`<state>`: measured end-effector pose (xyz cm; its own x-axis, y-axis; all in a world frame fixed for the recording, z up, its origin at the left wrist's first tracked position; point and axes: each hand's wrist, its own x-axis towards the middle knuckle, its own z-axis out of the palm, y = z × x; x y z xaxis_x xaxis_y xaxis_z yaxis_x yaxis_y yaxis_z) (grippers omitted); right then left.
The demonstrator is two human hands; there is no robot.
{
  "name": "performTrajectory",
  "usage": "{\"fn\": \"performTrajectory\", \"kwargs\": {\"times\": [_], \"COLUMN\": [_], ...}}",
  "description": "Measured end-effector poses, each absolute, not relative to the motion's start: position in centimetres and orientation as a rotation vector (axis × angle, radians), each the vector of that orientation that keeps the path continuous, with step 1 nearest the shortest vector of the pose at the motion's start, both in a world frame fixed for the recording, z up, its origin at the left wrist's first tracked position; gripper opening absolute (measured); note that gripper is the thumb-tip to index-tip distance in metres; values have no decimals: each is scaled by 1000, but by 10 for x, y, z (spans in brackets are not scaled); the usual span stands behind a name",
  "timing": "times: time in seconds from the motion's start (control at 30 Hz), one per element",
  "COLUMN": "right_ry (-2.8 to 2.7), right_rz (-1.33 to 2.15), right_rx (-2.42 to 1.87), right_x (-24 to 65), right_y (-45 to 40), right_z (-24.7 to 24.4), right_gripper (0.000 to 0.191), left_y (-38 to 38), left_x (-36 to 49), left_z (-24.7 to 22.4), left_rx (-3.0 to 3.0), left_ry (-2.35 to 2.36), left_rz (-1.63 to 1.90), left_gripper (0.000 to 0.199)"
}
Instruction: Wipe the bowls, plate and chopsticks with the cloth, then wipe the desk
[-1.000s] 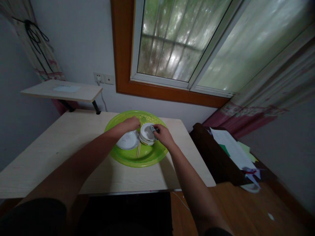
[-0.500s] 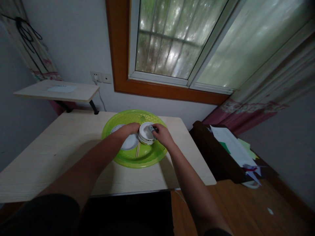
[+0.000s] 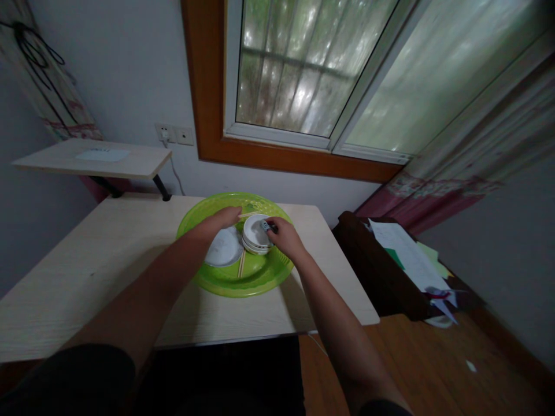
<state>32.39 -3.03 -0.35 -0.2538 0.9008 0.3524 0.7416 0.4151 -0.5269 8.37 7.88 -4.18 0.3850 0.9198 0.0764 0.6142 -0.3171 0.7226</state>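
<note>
A round green tray (image 3: pixel 243 289) lies on the table, holding a stack of small white bowls (image 3: pixel 255 234) and a white plate (image 3: pixel 224 248). Pale chopsticks (image 3: pixel 241 264) rest on the tray between plate and bowls. My left hand (image 3: pixel 226 217), over the tray's far left part, is closed on another pair of chopsticks (image 3: pixel 248 214), which point right, behind the bowls. At the bowls' right side, my right hand (image 3: pixel 284 236) is closed around a small grey-and-dark object (image 3: pixel 267 226) over the top bowl. Its kind is too small to tell.
The tray sits on a pale wooden table (image 3: pixel 130 231). A raised shelf (image 3: pixel 139 162) bearing a paper (image 3: pixel 103 154) stands at the back left. To the right is a dark brown piece of furniture (image 3: pixel 368 260) with papers (image 3: pixel 407 254) on it. The window (image 3: pixel 299 69) is behind.
My left hand has moved up and left, away from the bowls, and chopsticks now show at its fingers. More of the plate is uncovered. My right hand stays by the bowls.
</note>
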Motion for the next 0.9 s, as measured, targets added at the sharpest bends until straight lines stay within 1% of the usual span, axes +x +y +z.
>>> {"fn": "performTrajectory", "kwargs": {"times": [0.13,0.23,0.3,0.4,0.47,0.67,0.8,0.9], "right_ry": [-2059,-2062,-2063,-2061,-2048,-1942,-2000,-2136], "right_rz": [338,352,365,389,410,369,322,350], "right_rx": [-1375,-1359,-1347,-1330,-1319,-1232,-1148,-1157], "right_x": [324,323,323,322,322,320,308,295], "right_y": [-29,-30,-31,-32,-33,-33,-32,-28], "right_z": [-5,-4,-4,-1,0,1,4,10], "right_gripper": [29,30,31,32,33,45,53,53], "left_y": [88,91,89,76,61,16,1,-5], "left_x": [77,73,67,54,44,27,25,22], "left_z": [-26,-10,1,17,23,24,18,15], "left_rx": [2027,1951,1902,1932,2068,2705,2847,2888], "left_ry": [1364,1282,1181,1088,1090,1024,1152,1265], "left_rz": [796,996,1058,931,824,531,477,494], "left_gripper": [7,17,26,38,42,41,38,36]}}
